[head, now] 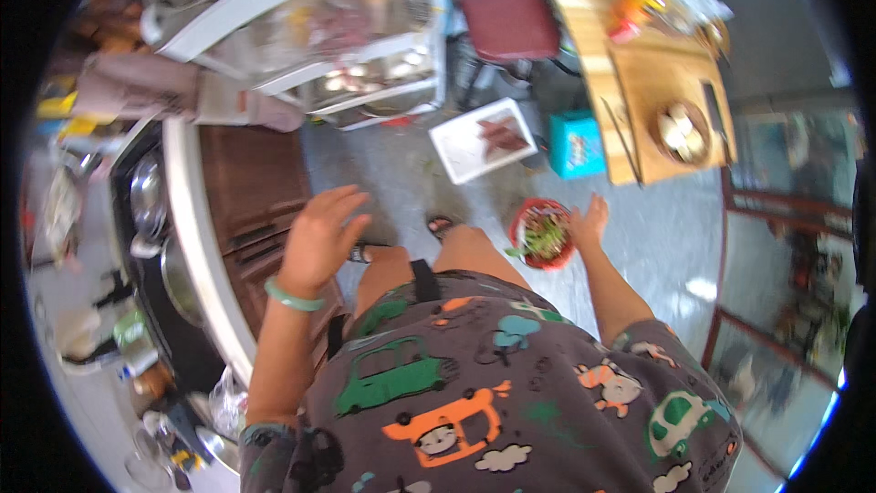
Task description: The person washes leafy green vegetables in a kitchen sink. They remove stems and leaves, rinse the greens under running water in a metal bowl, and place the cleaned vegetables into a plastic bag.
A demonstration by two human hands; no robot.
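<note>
My left hand, with a pale green bangle on the wrist, hangs in the air with its fingers apart, near the brown cabinet doors. Nothing is in it. My right hand is also bare, its fingers spread and slightly blurred. In the picture it overlaps the right rim of a red-lined bin holding green vegetable scraps; whether it touches the bin I cannot tell. Ahead on the floor lies a white tray with reddish-brown pieces at its right end.
A wooden table at the right bears a cutting board, a bowl of pale pieces and bags. Beneath its edge stands a turquoise box. A red-seated chair, a white shelf rack and a stove counter surround the floor.
</note>
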